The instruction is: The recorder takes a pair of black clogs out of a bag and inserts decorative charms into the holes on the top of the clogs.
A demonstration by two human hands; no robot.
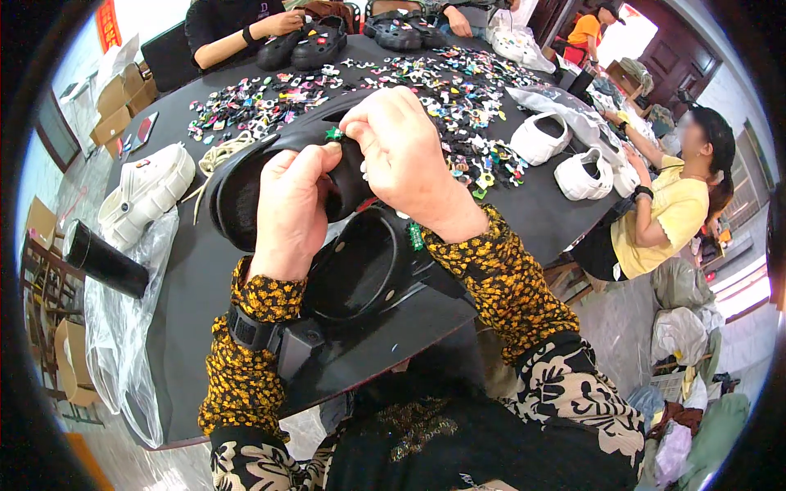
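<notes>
My left hand [293, 200] grips a black clog [237, 184], its thumb on the upper beside a small green shoe charm [334, 133]. Close to that charm, my right hand [409, 155] is closed, thumb and fingers pinched together at the clog's upper. What lies between those fingertips, if anything, is hidden. Below my hands a second black clog [318, 307] rests on the dark table, its opening facing up. Another green charm [416, 237] shows at its side, near my right wrist.
Piles of colourful shoe charms [467, 98] cover the table's middle [192, 327]. White clogs [151, 192] lie at left beside a black cylinder [105, 260] and clear plastic [131, 344]; more white clogs [583, 173] lie at right. A person in yellow [663, 204] sits at right; others work across the table.
</notes>
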